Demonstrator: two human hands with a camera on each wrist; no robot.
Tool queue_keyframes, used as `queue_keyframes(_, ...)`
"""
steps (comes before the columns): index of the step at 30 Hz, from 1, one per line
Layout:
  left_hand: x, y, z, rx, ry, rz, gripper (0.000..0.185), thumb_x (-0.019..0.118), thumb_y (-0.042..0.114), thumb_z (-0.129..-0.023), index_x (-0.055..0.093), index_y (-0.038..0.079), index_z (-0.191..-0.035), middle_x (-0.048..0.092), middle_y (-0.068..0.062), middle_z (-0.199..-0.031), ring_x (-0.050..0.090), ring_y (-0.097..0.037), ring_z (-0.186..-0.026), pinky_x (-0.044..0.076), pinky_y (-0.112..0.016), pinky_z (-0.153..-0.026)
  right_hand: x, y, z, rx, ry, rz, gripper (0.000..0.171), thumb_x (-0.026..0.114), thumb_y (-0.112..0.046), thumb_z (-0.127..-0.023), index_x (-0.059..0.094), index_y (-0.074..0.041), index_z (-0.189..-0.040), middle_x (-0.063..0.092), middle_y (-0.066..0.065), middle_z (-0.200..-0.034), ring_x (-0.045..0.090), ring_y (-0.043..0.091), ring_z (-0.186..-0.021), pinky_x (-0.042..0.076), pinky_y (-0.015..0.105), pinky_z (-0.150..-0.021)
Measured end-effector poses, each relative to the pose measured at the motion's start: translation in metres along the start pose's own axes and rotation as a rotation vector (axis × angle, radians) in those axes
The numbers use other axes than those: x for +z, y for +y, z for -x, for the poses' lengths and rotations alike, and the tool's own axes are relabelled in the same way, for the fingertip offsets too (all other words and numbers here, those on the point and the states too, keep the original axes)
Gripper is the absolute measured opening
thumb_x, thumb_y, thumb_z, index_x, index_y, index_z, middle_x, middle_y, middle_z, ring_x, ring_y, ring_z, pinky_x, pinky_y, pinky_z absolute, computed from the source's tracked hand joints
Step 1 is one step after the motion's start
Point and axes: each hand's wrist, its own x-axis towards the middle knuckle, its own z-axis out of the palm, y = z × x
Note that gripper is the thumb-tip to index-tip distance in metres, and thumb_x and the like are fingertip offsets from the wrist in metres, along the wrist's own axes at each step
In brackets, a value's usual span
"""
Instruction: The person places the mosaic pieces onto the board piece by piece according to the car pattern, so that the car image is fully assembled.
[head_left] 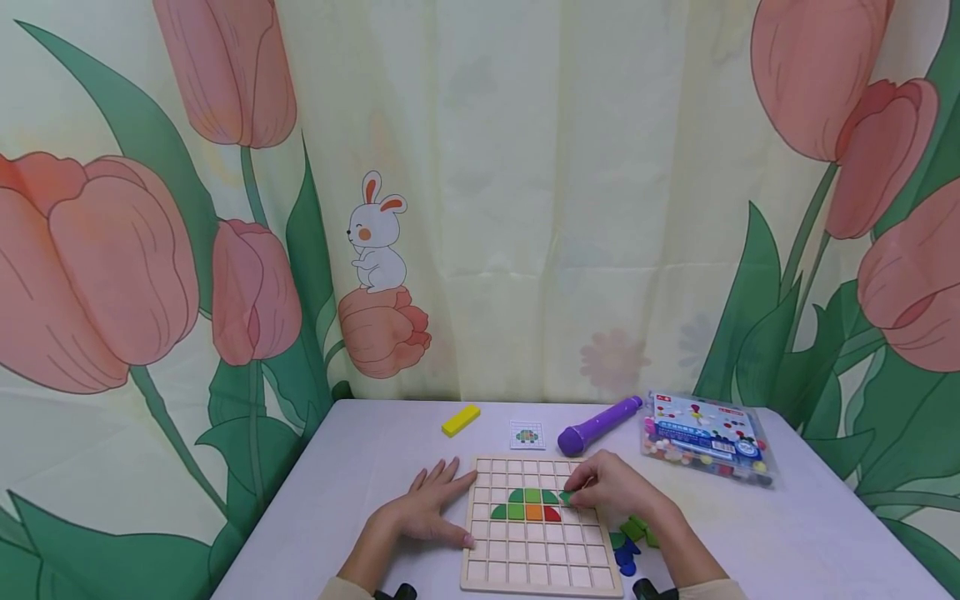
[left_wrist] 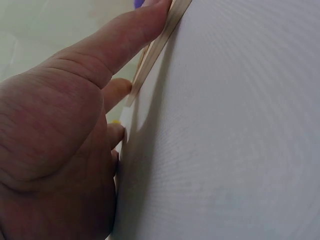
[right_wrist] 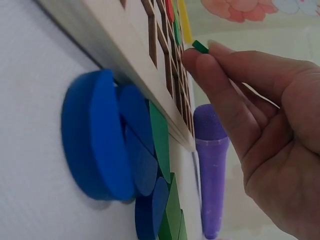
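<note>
A wooden grid board (head_left: 540, 575) lies on the table, with green, orange and red pieces (head_left: 533, 505) set in several of its squares. My left hand (head_left: 429, 506) rests at the board's left edge, fingers spread and thumb touching the wooden rim (left_wrist: 159, 49). Over the right side of the grid, my right hand (head_left: 618, 485) pinches a small dark green piece (right_wrist: 200, 46) between thumb and fingertips. Beside the board's right edge lie loose blue pieces (right_wrist: 97, 140) and green pieces (head_left: 637, 530).
Behind the board are a yellow block (head_left: 461, 421), a small picture card (head_left: 527, 435) with a gridded design, and a purple microphone (head_left: 600, 425). A clear plastic case (head_left: 708, 440) of colourful beads lies at the back right. A tulip-printed curtain (head_left: 525, 208) hangs behind the table.
</note>
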Motion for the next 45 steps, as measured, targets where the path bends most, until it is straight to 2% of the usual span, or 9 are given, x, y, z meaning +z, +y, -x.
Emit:
queue_keyframes(7, 0.001, -0.001, -0.002, -0.02, 0.004, 0.009, 0.106, 0.078, 0.074, -0.073, 0.035, 0.036, -0.162, 0.016, -0.01, -0.176, 0.005, -0.036, -0.163, 0.001, -0.065, -0.129, 0.001, -0.001, 0.001, 0.011, -0.058, 0.018, 0.007, 0.082, -0.007, -0.088, 0.082, -0.007, -0.094, 0.079, 0.004, -0.091, 0.066, 0.016, -0.08, 0.055, 0.026, -0.08)
queue_keyframes(20, 0.001, 0.0, -0.001, -0.005, 0.008, 0.017, 0.106, 0.079, 0.072, -0.074, 0.035, 0.035, -0.163, 0.015, -0.012, -0.175, 0.004, -0.037, -0.163, 0.002, -0.066, -0.128, 0.004, -0.004, 0.001, -0.016, -0.08, 0.045, 0.005, 0.082, -0.004, -0.086, 0.081, -0.005, -0.091, 0.077, 0.004, -0.086, 0.064, 0.015, -0.075, 0.054, 0.023, -0.069)
queue_keyframes(27, 0.0, 0.001, 0.001, 0.001, 0.018, 0.011, 0.105, 0.079, 0.072, -0.074, 0.036, 0.034, -0.162, 0.016, -0.013, -0.175, 0.005, -0.037, -0.163, 0.002, -0.066, -0.128, 0.005, -0.007, 0.001, 0.034, -0.091, 0.027, 0.007, 0.083, -0.004, -0.085, 0.081, -0.007, -0.091, 0.076, 0.003, -0.081, 0.06, 0.012, -0.063, 0.052, 0.025, -0.059)
queue_keyframes(34, 0.0, -0.001, 0.001, 0.02, 0.022, -0.001, 0.106, 0.079, 0.072, -0.074, 0.036, 0.033, -0.163, 0.017, -0.014, -0.175, 0.006, -0.038, -0.163, 0.003, -0.066, -0.128, 0.008, -0.008, 0.001, 0.027, -0.11, 0.046, 0.009, 0.084, -0.006, -0.085, 0.078, -0.007, -0.09, 0.073, 0.002, -0.078, 0.062, 0.015, -0.063, 0.057, 0.028, -0.059)
queue_keyframes(45, 0.0, 0.002, 0.002, 0.013, 0.017, 0.002, 0.106, 0.08, 0.07, -0.075, 0.036, 0.032, -0.163, 0.017, -0.014, -0.175, 0.006, -0.039, -0.163, 0.003, -0.066, -0.128, 0.014, -0.008, 0.001, 0.071, -0.105, 0.059, 0.013, 0.086, -0.009, -0.084, 0.073, -0.008, -0.087, 0.067, 0.002, -0.074, 0.057, 0.013, -0.058, 0.051, 0.024, -0.054)
